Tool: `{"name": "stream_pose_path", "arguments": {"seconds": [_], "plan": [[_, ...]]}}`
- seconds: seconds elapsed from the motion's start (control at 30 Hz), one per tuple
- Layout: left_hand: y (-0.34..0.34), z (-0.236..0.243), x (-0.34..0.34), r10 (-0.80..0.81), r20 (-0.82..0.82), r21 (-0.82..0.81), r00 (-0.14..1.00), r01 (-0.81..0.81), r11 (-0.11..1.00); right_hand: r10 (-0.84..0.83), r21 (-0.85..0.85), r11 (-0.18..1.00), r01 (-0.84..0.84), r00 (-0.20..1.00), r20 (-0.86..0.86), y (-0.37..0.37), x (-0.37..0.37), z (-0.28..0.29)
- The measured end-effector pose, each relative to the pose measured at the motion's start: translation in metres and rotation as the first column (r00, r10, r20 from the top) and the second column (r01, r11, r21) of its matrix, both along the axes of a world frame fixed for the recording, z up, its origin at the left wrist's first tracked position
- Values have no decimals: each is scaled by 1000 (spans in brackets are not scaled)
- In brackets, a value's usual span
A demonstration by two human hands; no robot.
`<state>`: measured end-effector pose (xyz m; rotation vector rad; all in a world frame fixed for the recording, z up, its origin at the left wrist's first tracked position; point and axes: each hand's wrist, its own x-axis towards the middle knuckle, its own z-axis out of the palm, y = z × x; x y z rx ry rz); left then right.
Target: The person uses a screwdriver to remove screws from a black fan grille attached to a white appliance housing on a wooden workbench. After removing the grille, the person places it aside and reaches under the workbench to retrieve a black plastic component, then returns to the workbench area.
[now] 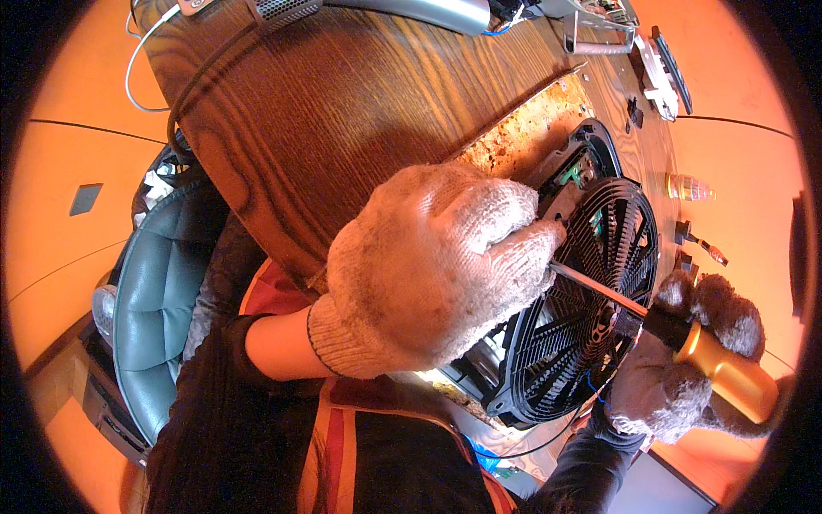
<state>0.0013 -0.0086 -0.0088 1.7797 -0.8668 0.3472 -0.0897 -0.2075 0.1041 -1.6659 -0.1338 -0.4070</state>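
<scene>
Both my hands wear dirty knit work gloves. With its fingers curled at the upper left edge of a black fan housing [612, 224], my left hand [437, 257] grips that rim. My right hand [685, 377], at the lower right, is closed around a screwdriver [728, 373] with a yellow handle and black collar. The screwdriver's shaft slants across the round ribbed grille toward my left fingertips, which hide its tip. Beneath the grille lies a larger black casing [591, 141] with a bit of green circuit board showing.
A stained, worn board [531, 124] lies under the casing on the dark wood-grain table [342, 103]. Along the far edge are a silver tubular device [411, 10] and a metal bracket [599, 43]. A second screwdriver [689, 187] lies at right. A green padded chair [167, 300] stands at left.
</scene>
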Motion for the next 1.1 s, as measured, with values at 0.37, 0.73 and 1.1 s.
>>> {"name": "stream_pose_path", "arguments": {"seconds": [0.37,0.73,1.1], "plan": [[0,0,-3,-13,26,63,1000,12,998,-24,-9,1000,24,1000,-1,4,-9,2],[9,19,-7,61,-243,49,968,-51,998,23,-86,996,-28,998,-54,2,1,3],[6,13,1,27,-196,186,980,10,983,103,-137,982,-127,980,-169,-6,17,10]]}}
